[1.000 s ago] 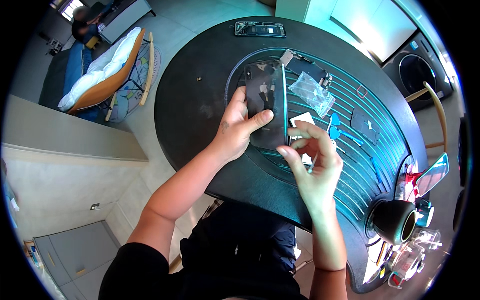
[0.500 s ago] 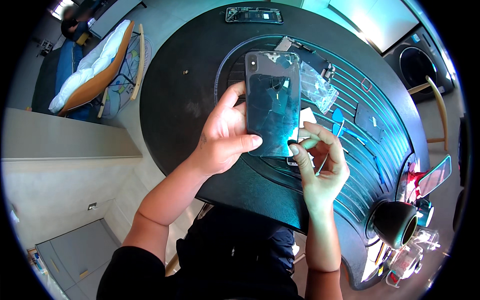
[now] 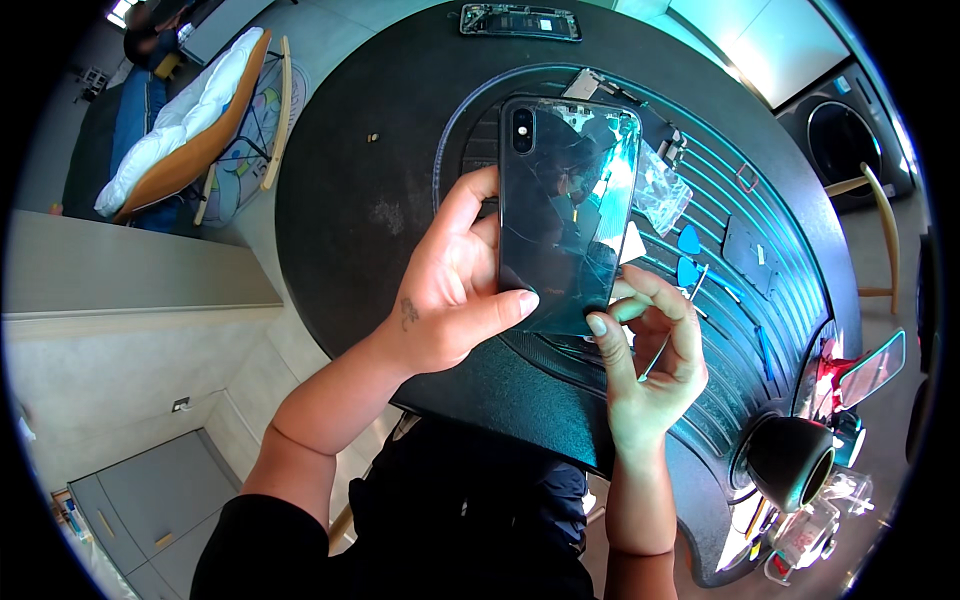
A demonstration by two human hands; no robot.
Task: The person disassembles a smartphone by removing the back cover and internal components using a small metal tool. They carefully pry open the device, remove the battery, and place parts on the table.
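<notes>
left hand grip closed on cracked black phone raised over round table, right hand pinching phone's lower corner, thin tool tucked in fingers

1. A round black table bears a ribbed mat.
2. An opened phone frame lies at its far edge.
3. Blue picks lie beside a clear bag.
4. A wooden lounge chair stands left.

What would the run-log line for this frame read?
left hand: holds cracked black phone raised, back facing camera | right hand: thumb on phone's lower edge, thin tool in fingers | below: round dark table
</notes>
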